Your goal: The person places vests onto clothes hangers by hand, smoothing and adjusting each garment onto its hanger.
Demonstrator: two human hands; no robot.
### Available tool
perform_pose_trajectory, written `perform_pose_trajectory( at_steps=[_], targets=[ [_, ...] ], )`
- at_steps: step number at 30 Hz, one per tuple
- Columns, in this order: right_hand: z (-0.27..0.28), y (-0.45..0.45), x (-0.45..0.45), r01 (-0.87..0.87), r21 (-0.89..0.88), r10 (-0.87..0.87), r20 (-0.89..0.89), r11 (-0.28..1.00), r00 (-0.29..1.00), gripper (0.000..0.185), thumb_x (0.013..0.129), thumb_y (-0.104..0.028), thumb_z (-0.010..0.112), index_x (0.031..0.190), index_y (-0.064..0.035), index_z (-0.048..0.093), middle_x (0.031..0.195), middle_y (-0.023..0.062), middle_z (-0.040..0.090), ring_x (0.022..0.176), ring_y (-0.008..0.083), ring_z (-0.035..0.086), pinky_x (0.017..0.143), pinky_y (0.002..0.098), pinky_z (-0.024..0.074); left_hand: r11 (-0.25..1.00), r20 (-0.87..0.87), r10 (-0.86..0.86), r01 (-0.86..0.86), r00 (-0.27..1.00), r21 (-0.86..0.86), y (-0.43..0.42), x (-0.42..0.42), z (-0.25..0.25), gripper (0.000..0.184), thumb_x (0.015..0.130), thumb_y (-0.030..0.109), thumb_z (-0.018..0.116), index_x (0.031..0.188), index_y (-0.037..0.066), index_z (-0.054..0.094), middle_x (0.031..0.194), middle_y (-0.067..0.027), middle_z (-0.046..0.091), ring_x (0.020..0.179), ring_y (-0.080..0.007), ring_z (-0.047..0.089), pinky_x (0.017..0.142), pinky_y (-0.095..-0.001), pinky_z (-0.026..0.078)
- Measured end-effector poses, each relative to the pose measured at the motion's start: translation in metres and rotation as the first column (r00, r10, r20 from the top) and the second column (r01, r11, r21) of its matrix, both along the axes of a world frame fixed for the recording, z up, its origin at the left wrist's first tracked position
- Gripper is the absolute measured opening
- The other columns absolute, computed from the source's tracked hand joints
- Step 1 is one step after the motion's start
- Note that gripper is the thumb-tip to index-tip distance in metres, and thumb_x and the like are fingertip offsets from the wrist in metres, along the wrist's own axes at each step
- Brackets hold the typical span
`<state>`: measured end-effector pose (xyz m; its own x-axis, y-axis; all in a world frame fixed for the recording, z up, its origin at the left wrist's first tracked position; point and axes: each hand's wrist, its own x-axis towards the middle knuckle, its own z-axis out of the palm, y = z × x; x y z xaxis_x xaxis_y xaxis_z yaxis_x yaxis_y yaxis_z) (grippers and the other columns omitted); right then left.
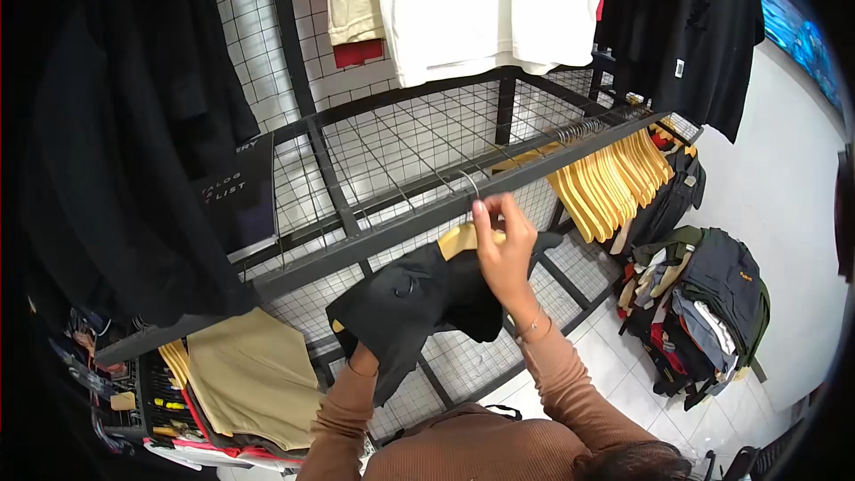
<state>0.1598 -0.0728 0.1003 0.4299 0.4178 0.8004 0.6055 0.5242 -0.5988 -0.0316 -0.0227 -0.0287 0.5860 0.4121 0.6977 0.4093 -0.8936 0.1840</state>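
Note:
A black garment [392, 289] with a small round emblem drapes from a light wooden hanger [457, 241] just below the dark metal rail [392, 236]. The hanger's metal hook [472, 185] shows at the rail. My right hand [506, 254] is closed, thumb and fingers pinching the hanger around the base of its hook. My left hand [363, 361] reaches up under the black cloth on the left side; only the wrist shows, and its fingers are hidden by the fabric.
Several wooden hangers [606, 183] hang along the rail at right. A pile of folded clothes [712, 303] stands on the tiled floor. Beige trousers [254, 374] hang at lower left, dark garments [134, 142] at far left. White shirts [481, 9] hang above the wire-grid shelf [419, 134].

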Motion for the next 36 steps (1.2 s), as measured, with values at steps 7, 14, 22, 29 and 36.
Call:
perform_pose_trajectory(
  at_steps=[7, 14, 22, 29, 36],
  targets=[
    [-0.048, 0.020, 0.017, -0.064, -0.100, 0.079, 0.155, 0.993, 0.985, 0.017, 0.086, -0.013, 0.057, 0.079, 0.0017, 0.053, 0.067, 0.0122, 0.055, 0.058, 0.0238, 0.054, 0.057, 0.0296, 0.0428, 0.853, 0.288, -0.146, 0.268, 0.947, -0.449, 0.010, -0.005, -0.012, 0.031, 0.086, 0.014, 0.054, 0.114, 0.002, 0.050, 0.103, -0.0097, 0.056, 0.095, -0.0214, 0.053, 0.083, -0.0317, 0.042],
    [-0.068, 0.033, 0.019, -0.066, -0.127, 0.074, 0.061, 0.990, 0.995, 0.019, 0.088, -0.015, 0.055, 0.080, 0.0023, 0.053, 0.066, 0.0111, 0.056, 0.057, 0.0200, 0.054, 0.057, 0.0287, 0.0429, 0.972, -0.205, -0.012, -0.037, 0.979, -0.231, 0.011, -0.065, 0.019, 0.027, 0.077, 0.012, 0.064, 0.100, 0.001, 0.061, 0.091, -0.0106, 0.064, 0.084, -0.0233, 0.061, 0.073, -0.0354, 0.047],
    [-0.068, 0.033, 0.016, -0.135, -0.077, 0.137, 0.017, 0.988, 0.990, 0.019, 0.085, -0.015, 0.059, 0.082, 0.0026, 0.052, 0.079, 0.0133, 0.055, 0.070, 0.0224, 0.055, 0.064, 0.0297, 0.0436, 0.512, 0.341, 0.005, 0.290, 0.940, -0.808, 0.012, -0.154, -0.038, 0.043, 0.082, 0.013, 0.059, 0.122, 0.000, 0.050, 0.120, -0.0104, 0.055, 0.110, -0.0192, 0.052, 0.092, -0.0312, 0.040],
    [-0.142, -0.020, 0.013, 0.048, 0.000, -0.048, 0.107, 0.999, 0.993, 0.013, 0.079, -0.005, 0.062, 0.082, 0.0015, 0.051, 0.090, 0.0143, 0.051, 0.077, 0.0239, 0.052, 0.068, 0.0301, 0.0430, 0.625, 0.683, 0.507, 0.322, 0.525, -0.711, -0.065, -0.113, -0.086, 0.047, 0.089, 0.022, 0.051, 0.129, 0.001, 0.038, 0.121, -0.0108, 0.050, 0.114, -0.0204, 0.045, 0.097, -0.0339, 0.033],
    [-0.419, -0.073, 0.005, -0.345, -0.649, -0.183, -0.603, 0.678, 0.776, 0.017, 0.078, -0.007, 0.065, 0.090, -0.0026, 0.054, 0.084, 0.0054, 0.052, 0.069, 0.0108, 0.049, 0.060, 0.0263, 0.0410, 0.512, 0.475, 0.724, 0.073, 0.500, -0.856, -0.123, -0.066, -0.213, 0.024, 0.089, 0.019, 0.053, 0.107, 0.004, 0.047, 0.100, -0.0067, 0.050, 0.090, -0.0168, 0.050, 0.083, -0.0297, 0.039]
  ],
)
